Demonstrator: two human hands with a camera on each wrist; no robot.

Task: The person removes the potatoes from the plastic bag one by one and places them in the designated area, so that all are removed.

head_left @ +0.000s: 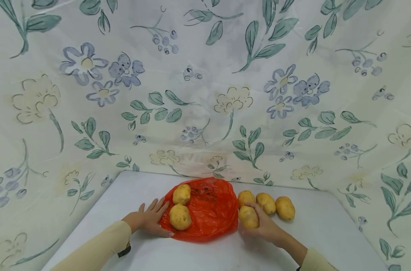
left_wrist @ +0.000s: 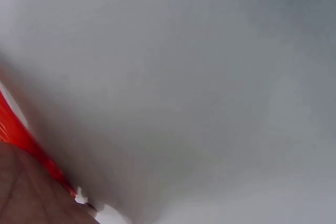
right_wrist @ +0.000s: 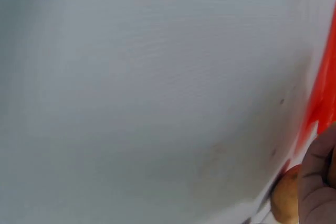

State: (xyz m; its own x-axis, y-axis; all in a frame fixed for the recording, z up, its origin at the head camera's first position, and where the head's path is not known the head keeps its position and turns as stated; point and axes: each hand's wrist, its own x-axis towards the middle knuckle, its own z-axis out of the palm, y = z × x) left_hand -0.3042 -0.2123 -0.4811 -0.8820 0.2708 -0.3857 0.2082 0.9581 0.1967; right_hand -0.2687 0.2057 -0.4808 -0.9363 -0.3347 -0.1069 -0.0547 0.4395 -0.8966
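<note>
A red plastic bag [head_left: 212, 210] lies spread on the table, with two potatoes on its left part: an upper potato [head_left: 182, 194] and a lower potato [head_left: 180, 217]. My left hand [head_left: 153, 219] rests with spread fingers on the bag's left edge, beside those potatoes. At the bag's right edge my right hand [head_left: 264, 224] grips another potato [head_left: 248, 217], thumb and fingers around it. In the right wrist view the right hand [right_wrist: 318, 179] shows only at the lower right corner. The left wrist view catches part of the left palm [left_wrist: 31, 187] against the red bag [left_wrist: 23, 137].
Right of the bag, a potato [head_left: 246, 198] sits behind the held one, then a second potato [head_left: 265, 203] and a third potato [head_left: 285, 208] in a row. The white table [head_left: 198, 258] ends at a floral cloth [head_left: 205, 124] hanging behind and at both sides.
</note>
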